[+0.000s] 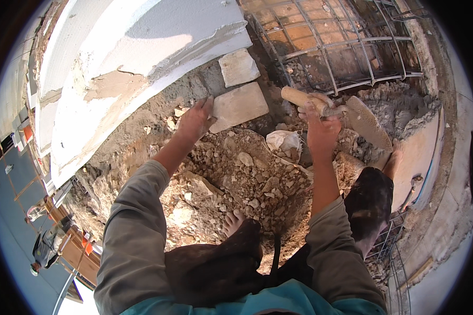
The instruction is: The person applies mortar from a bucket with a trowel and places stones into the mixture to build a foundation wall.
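While the person crouches barefoot on loose rubble (247, 173), the head view shows the left hand (194, 119) gripping the edge of a flat pale stone block (239, 106) beside a white plastered wall (136, 58). Fingers of the right hand (320, 128) are wrapped round the wooden handle of a trowel (352, 115), its blade apparently caked with mortar, before a steel rebar cage (341, 47).
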A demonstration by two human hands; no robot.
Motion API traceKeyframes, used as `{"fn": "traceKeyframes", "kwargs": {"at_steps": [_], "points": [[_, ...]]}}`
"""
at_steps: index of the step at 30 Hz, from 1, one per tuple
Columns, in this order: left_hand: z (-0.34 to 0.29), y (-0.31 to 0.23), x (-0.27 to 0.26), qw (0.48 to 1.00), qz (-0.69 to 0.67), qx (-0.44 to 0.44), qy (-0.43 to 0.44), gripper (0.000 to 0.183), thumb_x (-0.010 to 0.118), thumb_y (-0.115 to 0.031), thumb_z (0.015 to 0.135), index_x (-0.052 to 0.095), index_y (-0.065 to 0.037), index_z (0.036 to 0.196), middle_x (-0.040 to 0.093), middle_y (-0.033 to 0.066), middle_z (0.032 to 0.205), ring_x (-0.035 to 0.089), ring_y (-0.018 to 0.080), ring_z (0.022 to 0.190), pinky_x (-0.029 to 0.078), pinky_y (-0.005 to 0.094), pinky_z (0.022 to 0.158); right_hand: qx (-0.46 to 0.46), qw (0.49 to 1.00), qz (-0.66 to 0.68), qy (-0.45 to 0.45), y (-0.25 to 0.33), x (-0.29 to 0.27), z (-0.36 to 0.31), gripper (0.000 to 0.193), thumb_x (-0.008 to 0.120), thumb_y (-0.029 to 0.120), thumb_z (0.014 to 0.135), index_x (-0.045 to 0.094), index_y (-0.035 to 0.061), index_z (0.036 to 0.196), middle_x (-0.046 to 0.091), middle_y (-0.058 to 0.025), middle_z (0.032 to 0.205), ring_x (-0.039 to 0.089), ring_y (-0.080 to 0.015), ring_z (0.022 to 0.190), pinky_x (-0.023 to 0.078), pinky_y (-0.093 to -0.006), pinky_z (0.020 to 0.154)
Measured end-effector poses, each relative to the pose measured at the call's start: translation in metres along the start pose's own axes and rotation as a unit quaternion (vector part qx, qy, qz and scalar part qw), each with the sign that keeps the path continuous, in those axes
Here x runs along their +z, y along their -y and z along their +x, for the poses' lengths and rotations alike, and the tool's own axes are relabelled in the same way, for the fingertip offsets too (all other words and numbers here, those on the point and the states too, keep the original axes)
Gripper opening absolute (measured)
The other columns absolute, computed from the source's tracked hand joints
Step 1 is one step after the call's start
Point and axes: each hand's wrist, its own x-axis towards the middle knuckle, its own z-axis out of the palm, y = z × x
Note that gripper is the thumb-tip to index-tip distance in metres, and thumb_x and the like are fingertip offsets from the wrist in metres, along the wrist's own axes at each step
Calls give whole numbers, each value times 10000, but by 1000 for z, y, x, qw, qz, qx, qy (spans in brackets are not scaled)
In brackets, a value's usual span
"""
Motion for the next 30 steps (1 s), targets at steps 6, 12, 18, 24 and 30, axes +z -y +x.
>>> {"fn": "traceKeyframes", "kwargs": {"at_steps": [6,12,18,24,30], "points": [[4,6,5,999,-35,-19,26,611,729,-195,802,435,-66,1322,567,184,1145,619,369,989,540,432,827,-310,926,-151,152,-12,78,-41,251,655,-18,849,588,4,1090,606,-80,1022,614,-174,898,522,-307,823],[4,1,-6,997,-25,-43,52,624,739,-210,793,437,-100,1328,581,162,1159,625,346,1002,536,417,843,-324,881,-251,235,-15,107,-67,350,713,102,787,597,11,1104,619,-156,988,617,-291,850,508,-368,740],[0,3,7,999,-2,-37,12,644,735,-259,796,438,-132,1353,586,121,1225,611,310,1078,506,414,915,-405,832,-324,195,-23,100,-62,363,724,127,792,589,-2,1103,630,-154,905,633,-288,762,518,-358,681],[0,-9,-12,997,23,-55,50,615,704,-307,831,410,-125,1339,575,102,1224,578,292,1143,463,416,958,-139,948,-186,219,55,10,-104,303,724,78,801,605,-25,1060,644,-141,1003,640,-228,889,512,-334,796],[-19,-25,-5,992,17,-124,-12,713,698,-237,835,333,-146,1441,434,138,1414,511,329,1234,429,420,1032,-18,973,-197,116,108,-111,-135,193,659,6,852,607,-9,1037,651,-73,986,610,-129,916,499,-300,820]]}}
